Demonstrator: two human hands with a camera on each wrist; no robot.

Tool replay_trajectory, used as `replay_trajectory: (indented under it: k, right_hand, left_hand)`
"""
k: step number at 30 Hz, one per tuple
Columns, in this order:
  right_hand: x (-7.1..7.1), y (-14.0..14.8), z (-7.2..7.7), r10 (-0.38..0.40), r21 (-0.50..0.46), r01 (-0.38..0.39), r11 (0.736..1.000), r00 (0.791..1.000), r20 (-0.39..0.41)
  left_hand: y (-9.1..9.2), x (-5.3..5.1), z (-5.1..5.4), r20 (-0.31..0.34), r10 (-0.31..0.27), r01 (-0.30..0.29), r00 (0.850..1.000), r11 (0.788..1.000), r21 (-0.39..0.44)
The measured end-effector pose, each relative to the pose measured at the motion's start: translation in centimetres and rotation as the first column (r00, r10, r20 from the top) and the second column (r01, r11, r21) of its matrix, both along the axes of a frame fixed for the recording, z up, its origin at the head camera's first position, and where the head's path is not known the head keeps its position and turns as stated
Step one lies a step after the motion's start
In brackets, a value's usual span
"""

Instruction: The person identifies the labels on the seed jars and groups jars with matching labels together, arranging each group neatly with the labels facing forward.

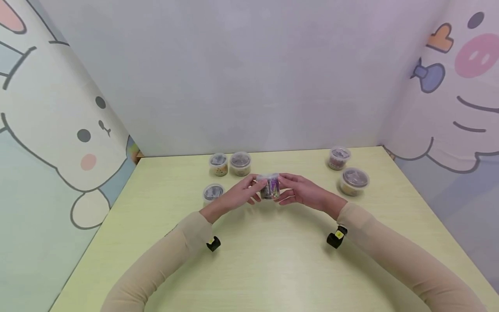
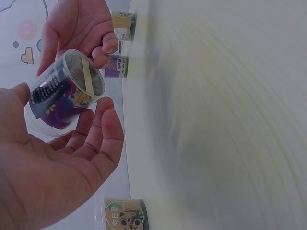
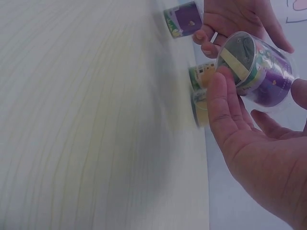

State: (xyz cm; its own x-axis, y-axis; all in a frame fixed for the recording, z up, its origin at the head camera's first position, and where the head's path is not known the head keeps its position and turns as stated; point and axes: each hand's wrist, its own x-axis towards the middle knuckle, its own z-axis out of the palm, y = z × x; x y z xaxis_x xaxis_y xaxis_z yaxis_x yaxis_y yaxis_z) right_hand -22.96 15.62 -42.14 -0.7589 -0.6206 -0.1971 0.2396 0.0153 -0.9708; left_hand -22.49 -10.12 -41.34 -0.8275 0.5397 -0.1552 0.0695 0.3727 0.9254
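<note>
A small clear plastic tub with a lid and a purple printed label [image 1: 270, 187] is held in the air above the table, between both hands. My left hand [image 1: 244, 191] grips it from the left with thumb and fingers, and my right hand [image 1: 298, 190] grips it from the right. In the left wrist view the tub [image 2: 67, 93] is tilted, its clear base showing dark contents and a pale strip. The right wrist view shows the right fingers [image 3: 225, 103] against the base rim of the tub [image 3: 261, 72], with the thumb near its lid.
Two lidded tubs, one smaller [image 1: 218, 164] and one wider [image 1: 240, 164], stand at the back left of the pale table [image 1: 265, 268]. Another tub [image 1: 213, 192] is partly behind the left forearm. On the right are a purple-labelled tub [image 1: 339, 158] and a yellow-labelled tub [image 1: 354, 182].
</note>
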Motion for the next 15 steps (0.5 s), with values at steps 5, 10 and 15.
replay_trajectory:
  k: [5,10,15]
  right_hand:
    - [-0.11,0.01,-0.10,-0.002,0.010,0.002,1.000,1.000,0.005]
    - [-0.17,0.03,-0.05,-0.005,0.016,0.005,1.000,1.000,0.002]
    - [-0.27,0.01,-0.01,-0.032,0.035,0.031,0.999,0.999,0.022]
  left_hand:
    - [-0.06,-0.12,0.01,0.002,-0.015,0.015,1.000,1.000,-0.012]
    - [-0.17,-0.42,0.12,-0.011,-0.028,0.028,1.000,0.999,-0.026]
    - [-0.17,-0.74,0.45,-0.005,-0.045,0.045,0.999,0.999,-0.010]
